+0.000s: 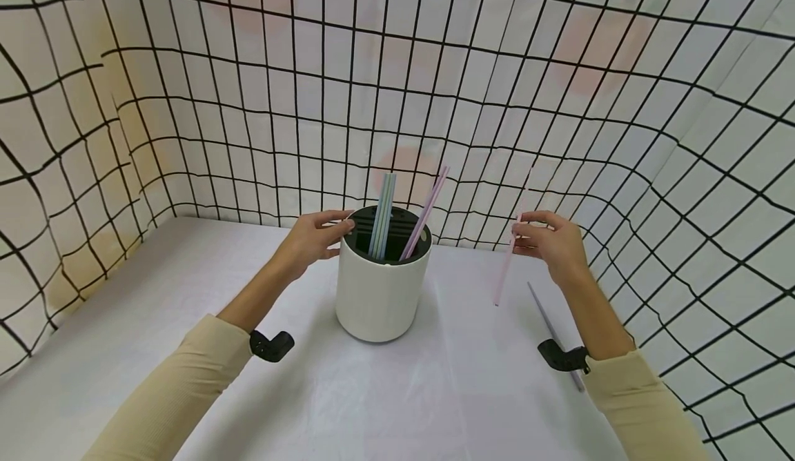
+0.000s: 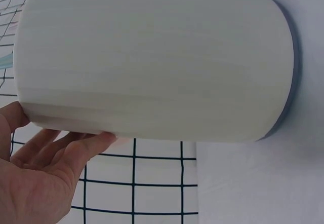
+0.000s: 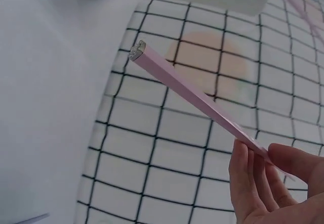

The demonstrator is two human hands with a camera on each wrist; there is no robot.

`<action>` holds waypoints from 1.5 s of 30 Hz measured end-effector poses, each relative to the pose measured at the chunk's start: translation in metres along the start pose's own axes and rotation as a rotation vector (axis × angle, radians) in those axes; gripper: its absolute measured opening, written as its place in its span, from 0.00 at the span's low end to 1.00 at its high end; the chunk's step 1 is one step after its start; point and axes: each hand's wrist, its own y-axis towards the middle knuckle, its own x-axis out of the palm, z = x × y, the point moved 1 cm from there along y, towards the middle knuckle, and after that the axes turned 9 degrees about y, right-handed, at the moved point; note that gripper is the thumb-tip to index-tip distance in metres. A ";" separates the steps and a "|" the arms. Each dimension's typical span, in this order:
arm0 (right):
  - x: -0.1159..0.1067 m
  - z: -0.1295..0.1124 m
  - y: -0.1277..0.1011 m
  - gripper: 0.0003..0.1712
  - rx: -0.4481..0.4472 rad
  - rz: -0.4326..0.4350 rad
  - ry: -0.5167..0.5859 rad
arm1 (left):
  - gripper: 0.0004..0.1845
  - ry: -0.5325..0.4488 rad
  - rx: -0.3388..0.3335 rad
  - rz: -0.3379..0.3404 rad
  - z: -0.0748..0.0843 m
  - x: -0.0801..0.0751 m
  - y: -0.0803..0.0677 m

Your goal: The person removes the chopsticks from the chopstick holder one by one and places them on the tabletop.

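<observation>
A white cylindrical holder (image 1: 381,288) stands on the white table (image 1: 186,323); light blue sticks (image 1: 381,219) and pale purple sticks (image 1: 425,212) poke out of its dark top. My left hand (image 1: 313,239) rests on the holder's upper left rim with fingers nearly straight; in the left wrist view the fingers (image 2: 66,150) touch the holder's wall (image 2: 152,62). To the right of the holder, my right hand (image 1: 549,240) pinches a long pink stick (image 1: 508,257) near its upper part, held above the table; the right wrist view shows the pink stick (image 3: 187,89) between thumb and fingers (image 3: 258,173).
A grey stick (image 1: 553,330) lies on the table under my right forearm. Walls of white cloth with a black grid (image 1: 397,67) close in the table at the back and on both sides.
</observation>
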 end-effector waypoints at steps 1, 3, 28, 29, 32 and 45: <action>-0.004 0.005 0.001 0.18 0.012 0.007 -0.015 | 0.26 0.000 0.000 0.000 0.000 0.000 0.000; -0.011 0.014 0.002 0.19 0.032 0.019 -0.057 | 0.26 0.002 0.001 0.001 0.000 0.000 0.000; -0.082 0.103 -0.001 0.29 0.224 -0.045 -0.407 | 0.25 0.014 -0.001 0.007 -0.002 0.001 0.002; -0.084 0.107 -0.002 0.29 0.234 -0.045 -0.411 | 0.25 0.013 0.000 0.006 -0.002 0.001 0.002; -0.091 0.117 -0.003 0.29 0.259 -0.050 -0.427 | 0.26 0.012 0.007 0.002 -0.003 0.000 0.002; -0.111 0.145 -0.001 0.28 0.363 -0.063 -0.435 | 0.25 0.021 0.002 0.010 -0.001 0.001 0.001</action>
